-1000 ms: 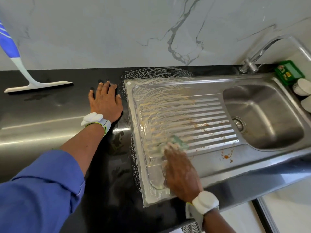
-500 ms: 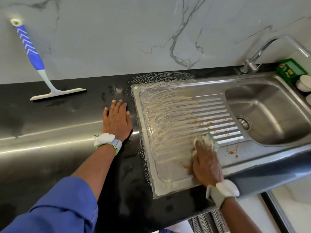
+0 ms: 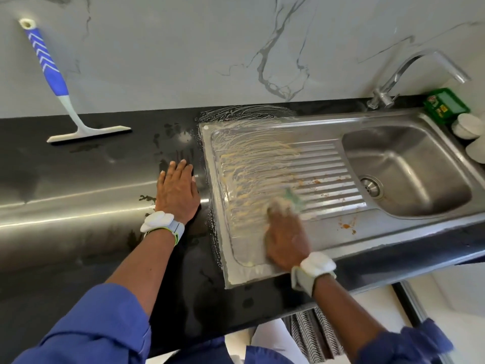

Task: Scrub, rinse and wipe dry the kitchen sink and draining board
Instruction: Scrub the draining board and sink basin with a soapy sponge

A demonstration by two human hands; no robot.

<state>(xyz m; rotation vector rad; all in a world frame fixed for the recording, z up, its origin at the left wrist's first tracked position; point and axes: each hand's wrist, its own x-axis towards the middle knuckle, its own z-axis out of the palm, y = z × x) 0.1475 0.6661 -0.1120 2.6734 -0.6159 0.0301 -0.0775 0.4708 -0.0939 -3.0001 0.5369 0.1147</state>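
Observation:
A steel draining board [image 3: 322,164] with ribs adjoins the sink bowl [image 3: 409,169] on its right. Yellowish soapy smears cover the board's left half; orange stains [image 3: 346,225] sit near its front right. My right hand [image 3: 286,232] holds a green scrub sponge [image 3: 294,198], soapy and blurred, down on the ribs near the board's middle front. My left hand [image 3: 178,193] rests flat with straight fingers on the black counter [image 3: 78,179], just left of the board.
A blue-handled squeegee [image 3: 68,101] leans on the marble wall at back left. The tap [image 3: 409,72] arches over the sink's back. A green box [image 3: 446,105] and white cups [image 3: 467,126] stand at the far right. Foam streaks mark the counter behind the board.
My right hand has swept the sponge from the board's front left to the right, then slightly back and up over the ribs. My left hand stays flat on the counter.

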